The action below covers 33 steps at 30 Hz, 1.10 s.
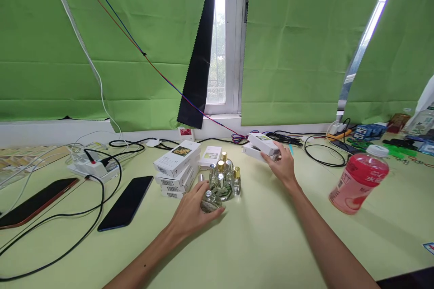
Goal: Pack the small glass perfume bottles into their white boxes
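Note:
My left hand (190,211) curls around a round glass perfume bottle (210,203) at the near left of a cluster of bottles. Several small glass bottles with gold and silver caps (225,174) stand close together just beyond it. With thumb and fingers, my right hand (282,165) grips a small white carton (264,143) with a green picture. That carton sits tilted above or on another white carton (251,151); whether they touch is unclear. Left of the bottles is a stack of white cartons (176,160), the top one showing yellow flowers. Another white carton (210,157) lies behind the bottles.
A pink drink bottle (359,180) stands at the right. At the left lie a black phone (127,203), a second phone (37,202) and a white power strip (96,169) with cables. Black cables (325,156) run along the back by the green curtains (298,45).

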Tool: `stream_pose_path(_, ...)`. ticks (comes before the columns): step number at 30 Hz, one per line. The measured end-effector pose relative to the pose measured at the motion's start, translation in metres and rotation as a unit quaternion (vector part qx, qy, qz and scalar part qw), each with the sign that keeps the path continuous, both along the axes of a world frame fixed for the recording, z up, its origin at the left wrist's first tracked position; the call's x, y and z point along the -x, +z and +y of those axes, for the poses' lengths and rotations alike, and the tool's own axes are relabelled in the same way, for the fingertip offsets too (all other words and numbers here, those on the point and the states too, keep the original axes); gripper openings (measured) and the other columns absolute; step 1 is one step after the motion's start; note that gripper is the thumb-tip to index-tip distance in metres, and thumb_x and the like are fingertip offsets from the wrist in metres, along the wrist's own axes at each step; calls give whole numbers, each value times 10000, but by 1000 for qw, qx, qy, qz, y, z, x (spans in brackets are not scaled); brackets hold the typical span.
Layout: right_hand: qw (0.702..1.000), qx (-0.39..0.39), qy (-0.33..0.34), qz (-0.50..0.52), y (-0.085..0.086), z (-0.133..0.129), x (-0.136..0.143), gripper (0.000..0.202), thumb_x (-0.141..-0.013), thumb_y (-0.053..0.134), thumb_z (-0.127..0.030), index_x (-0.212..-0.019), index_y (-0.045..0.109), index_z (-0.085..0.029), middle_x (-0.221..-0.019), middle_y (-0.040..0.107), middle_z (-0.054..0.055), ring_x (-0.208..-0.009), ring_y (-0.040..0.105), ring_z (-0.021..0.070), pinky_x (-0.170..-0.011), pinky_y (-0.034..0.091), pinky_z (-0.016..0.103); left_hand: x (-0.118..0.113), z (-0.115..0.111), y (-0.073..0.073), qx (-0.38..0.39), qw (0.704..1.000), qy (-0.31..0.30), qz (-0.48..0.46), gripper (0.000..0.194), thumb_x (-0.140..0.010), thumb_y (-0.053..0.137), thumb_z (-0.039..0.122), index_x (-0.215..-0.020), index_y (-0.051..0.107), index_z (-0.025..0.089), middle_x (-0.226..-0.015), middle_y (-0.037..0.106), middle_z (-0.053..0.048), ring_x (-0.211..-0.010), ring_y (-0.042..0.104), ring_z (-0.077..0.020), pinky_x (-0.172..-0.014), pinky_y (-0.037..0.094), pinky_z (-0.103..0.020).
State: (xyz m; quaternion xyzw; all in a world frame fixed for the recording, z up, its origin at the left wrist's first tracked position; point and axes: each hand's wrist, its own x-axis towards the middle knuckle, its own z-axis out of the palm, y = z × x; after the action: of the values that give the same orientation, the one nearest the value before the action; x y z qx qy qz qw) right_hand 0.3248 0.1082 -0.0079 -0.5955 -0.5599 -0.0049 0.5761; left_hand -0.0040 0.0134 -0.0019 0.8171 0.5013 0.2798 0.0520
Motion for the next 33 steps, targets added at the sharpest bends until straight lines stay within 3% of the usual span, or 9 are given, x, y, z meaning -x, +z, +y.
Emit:
stream_pose_path(7,996,71,33,-47,-32,12,12,710,-777,714,-561,-1374,605,-193,-1167,557,133,-1094,597,320,-1017,487,467,-5,1,-1,-2,1000,-3,-7,403,-798,732,505,-1055,639,209,-1250,681,-88,-1060,699,-293,-844,589,-396)
stream_pose_path(11,986,141,45,-73,-40,13,14,763,-813,686,-534,-1474,521,-190,-1216,519,145,-1171,570,337,-1055,459,473,-8,1,-2,-8,1000,-10,-9,422,-799,732,511,-1082,642,211,-1330,661,-95,-1083,706,-294,-852,597,-392)
stream_pose_path(17,973,194,14,-126,-35,7,20,774,-839,672,-563,-1517,478,-243,-1456,401,189,-1378,423,397,-1104,380,553,-10,-1,0,1,1000,-14,-10,434,-791,748,495,-1109,643,218,-1353,665,-88,-1106,708,-300,-870,602,-395)
stream_pose_path(21,987,122,-8,-108,-16,-3,29,725,-893,578,-640,-1495,496,-245,-1517,352,205,-1427,352,421,-1111,341,621,-11,-1,-1,1,1000,-24,-17,418,-795,748,486,-1096,638,218,-1355,665,-89,-1140,697,-304,-901,594,-402)
stream_pose_path(24,996,44,53,-55,3,-16,39,635,-956,459,-651,-1414,558,-223,-1451,438,192,-1377,436,368,-1120,370,580,-11,-2,-2,4,999,-31,-26,415,-789,753,491,-1083,639,221,-1315,687,-84,-1118,707,-300,-883,597,-398)
stream_pose_path(26,989,51,139,-12,14,-28,47,598,-973,447,-632,-1399,555,-226,-1380,504,171,-1200,585,308,-1042,472,506,-11,-2,-2,9,999,-33,-32,416,-780,761,483,-1083,643,222,-1287,700,-81,-1104,713,-297,-886,594,-399)
stream_pose_path(28,971,97,220,-12,22,-41,54,601,-956,502,-618,-1431,520,-249,-1344,542,152,-1093,635,284,-969,523,477,-12,-2,-2,14,998,-38,-39,419,-770,770,469,-1088,648,224,-1274,707,-79,-1106,715,-296,-903,588,-403)
stream_pose_path(31,934,188,301,-51,30,-59,63,914,-821,728,-580,-1583,304,-308,-1494,432,157,-1230,586,319,-1020,498,501,-14,-3,-3,23,998,-47,-44,442,-764,771,475,-1109,651,225,-1276,708,-82,-1125,710,-300,-914,584,-401)
stream_pose_path(33,915,227,326,-74,33,-67,68,1196,-681,870,-515,-1627,166,-318,-1598,301,167,-1442,394,364,-1121,412,529,-16,-4,-3,31,997,-52,-43,468,-763,770,491,-1128,650,225,-1276,710,-86,-1125,710,-305,-914,582,-402)
